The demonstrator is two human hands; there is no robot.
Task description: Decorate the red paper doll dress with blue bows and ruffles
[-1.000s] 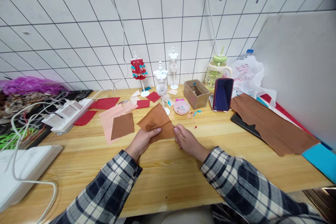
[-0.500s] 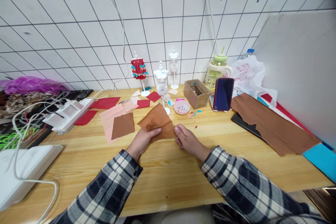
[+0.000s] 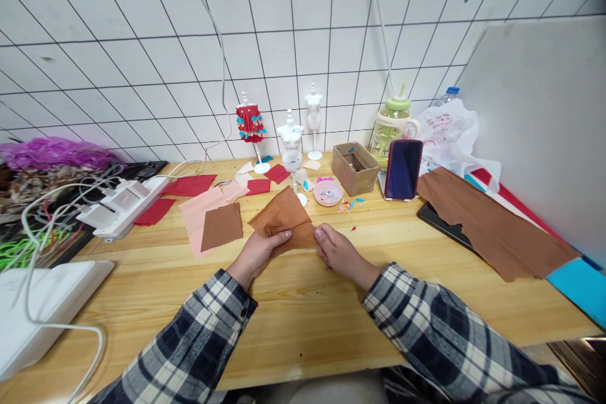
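My left hand grips a thin brown crepe paper sheet by its lower edge, thumb on top and fingers underneath. The sheet is creased and held tilted above the table. At its right corner my right hand is closed in a pinch, thumb against curled fingers. Whether a small tool is also in that pinch cannot be made out. Just beyond the sheet stands a white mini dress form, its base partly covered by the paper. A second brown piece lies to the left on a pink sheet.
Behind are a dress form in a red ruffled dress and a bare one. A pink dish of beads, cardboard box and propped phone stand right of centre. A power strip sits left; folded brown paper lies right.
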